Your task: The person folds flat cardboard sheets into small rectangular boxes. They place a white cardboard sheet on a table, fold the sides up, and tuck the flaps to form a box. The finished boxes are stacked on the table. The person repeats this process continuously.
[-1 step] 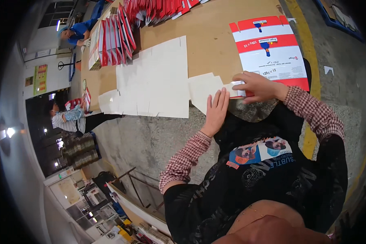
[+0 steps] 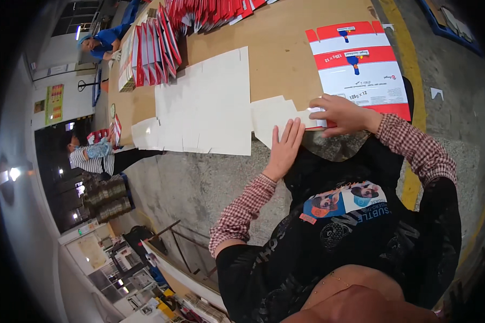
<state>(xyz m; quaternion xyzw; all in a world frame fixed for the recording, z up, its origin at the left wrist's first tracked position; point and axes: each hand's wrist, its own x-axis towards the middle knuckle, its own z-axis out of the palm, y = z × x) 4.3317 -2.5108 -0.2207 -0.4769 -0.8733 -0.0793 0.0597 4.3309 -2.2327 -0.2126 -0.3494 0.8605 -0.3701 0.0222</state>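
Fingers stretched out, my left hand (image 2: 285,148) rests flat on the lower edge of a small white cardboard piece (image 2: 269,114) with notched corners. My right hand (image 2: 342,114) is bent around the right end of this piece, where a bit of red edge shows under the fingers. Its fingertips press on the folded part, and the thumb lies lower, near the table edge. Just beyond the right hand lies a flat red and white printed carton blank (image 2: 361,75). A large plain white cardboard sheet (image 2: 205,107) lies to the left, touching or nearly touching the small piece.
Folded red and white cartons (image 2: 153,51) stand in a row at the far left of the brown table (image 2: 280,43), with a larger red heap (image 2: 210,13) behind. Two co-workers, one in blue (image 2: 105,43) and one in stripes (image 2: 94,156), are at the left. A metal frame (image 2: 180,245) stands lower left.
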